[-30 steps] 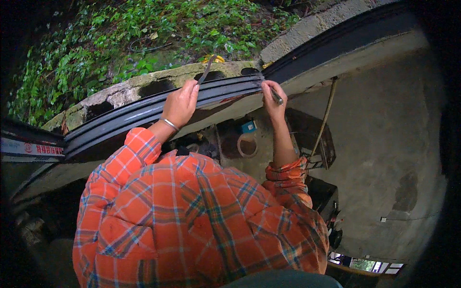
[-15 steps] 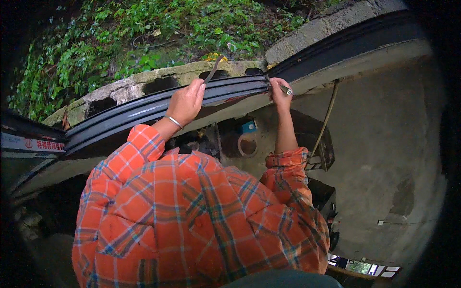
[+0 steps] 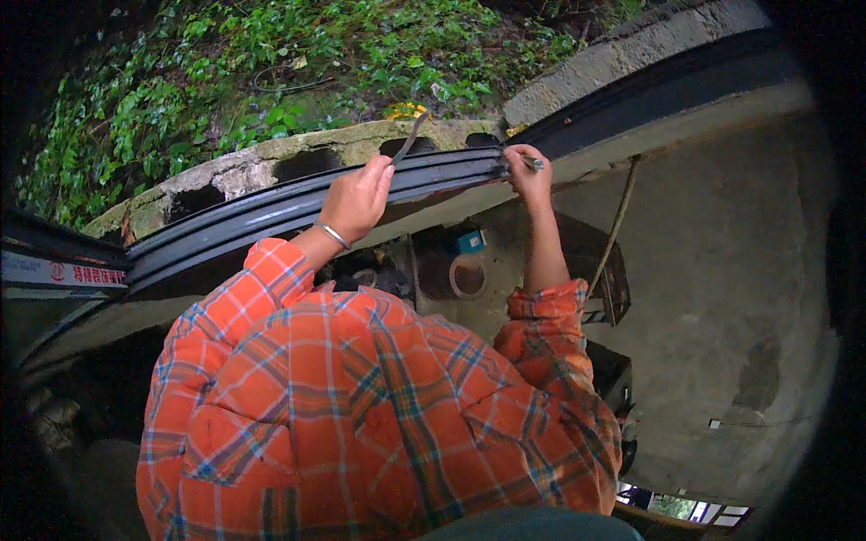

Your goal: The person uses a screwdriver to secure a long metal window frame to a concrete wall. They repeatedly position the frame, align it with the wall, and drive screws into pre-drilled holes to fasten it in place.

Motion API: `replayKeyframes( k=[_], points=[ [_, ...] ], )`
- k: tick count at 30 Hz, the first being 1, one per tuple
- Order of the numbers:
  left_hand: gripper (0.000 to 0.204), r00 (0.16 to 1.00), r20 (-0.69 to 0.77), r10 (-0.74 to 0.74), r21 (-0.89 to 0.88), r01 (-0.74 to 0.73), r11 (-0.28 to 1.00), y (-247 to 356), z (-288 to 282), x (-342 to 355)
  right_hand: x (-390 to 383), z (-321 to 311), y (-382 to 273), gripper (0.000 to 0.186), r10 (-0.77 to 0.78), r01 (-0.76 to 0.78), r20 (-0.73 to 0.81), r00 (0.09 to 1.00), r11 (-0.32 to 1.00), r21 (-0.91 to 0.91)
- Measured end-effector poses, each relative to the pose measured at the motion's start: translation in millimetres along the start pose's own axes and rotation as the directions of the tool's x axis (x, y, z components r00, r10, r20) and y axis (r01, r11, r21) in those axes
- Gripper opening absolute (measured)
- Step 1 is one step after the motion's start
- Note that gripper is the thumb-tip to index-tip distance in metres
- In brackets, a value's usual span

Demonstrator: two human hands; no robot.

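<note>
My left hand, with a silver bangle at its wrist, is closed on a thin, curved dark strip. The strip sticks up past the fingers, over the edge of the dark grey window track. At the track's right corner my right hand is closed around a slim metal rod, whose round end points out to the right. The fingers hide the rod's other end. Whether it touches the frame I cannot tell.
Beyond the track runs a rough ledge of hollow blocks, with green plants behind. A dark frame rail continues right. Below it are a grey wall and a thin pole. A small blue box lies under my arms.
My right hand and the rod's visible end have tilted slightly. Still holding the strip, my left hand sits a little farther right and lower in the picture, as the whole view shifts a little.
</note>
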State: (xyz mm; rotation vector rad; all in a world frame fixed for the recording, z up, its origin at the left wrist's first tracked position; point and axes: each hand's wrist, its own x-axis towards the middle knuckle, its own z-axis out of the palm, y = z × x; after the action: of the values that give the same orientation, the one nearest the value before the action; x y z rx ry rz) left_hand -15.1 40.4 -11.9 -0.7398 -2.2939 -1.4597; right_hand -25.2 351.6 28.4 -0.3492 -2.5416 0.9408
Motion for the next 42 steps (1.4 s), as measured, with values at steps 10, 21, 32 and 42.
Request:
replayKeyframes(
  k=[10, 21, 32, 42],
  points=[
    [0.017, 1.0, -0.014, 0.028, -0.033, -0.028, 0.999, -1.6, 3.9, 0.3, 14.3, -14.7, 23.8, 0.033, 0.087, -0.086, -0.039, 0.995, 0.996, 0.028],
    [0.017, 1.0, -0.008, 0.025, -0.043, -0.026, 0.999, 1.8, 1.4, 0.1, 15.3, -13.1, 16.7, 0.019, 0.17, -0.169, -0.01, 0.985, 0.985, 0.043],
    [0.017, 1.0, 0.013, 0.003, -0.031, -0.002, 1.0, -0.2, -1.6, 0.6, 17.2, -7.2, 1.0, 0.018, 0.284, -0.281, 0.015, 0.959, 0.937, 0.207],
    [0.016, 1.0, 0.001, 0.014, -0.046, -0.014, 0.999, 0.8, 2.0, -0.2, 17.6, -6.8, 10.0, 0.02, 0.229, -0.221, -0.054, 0.972, 0.967, 0.124]
  ],
)
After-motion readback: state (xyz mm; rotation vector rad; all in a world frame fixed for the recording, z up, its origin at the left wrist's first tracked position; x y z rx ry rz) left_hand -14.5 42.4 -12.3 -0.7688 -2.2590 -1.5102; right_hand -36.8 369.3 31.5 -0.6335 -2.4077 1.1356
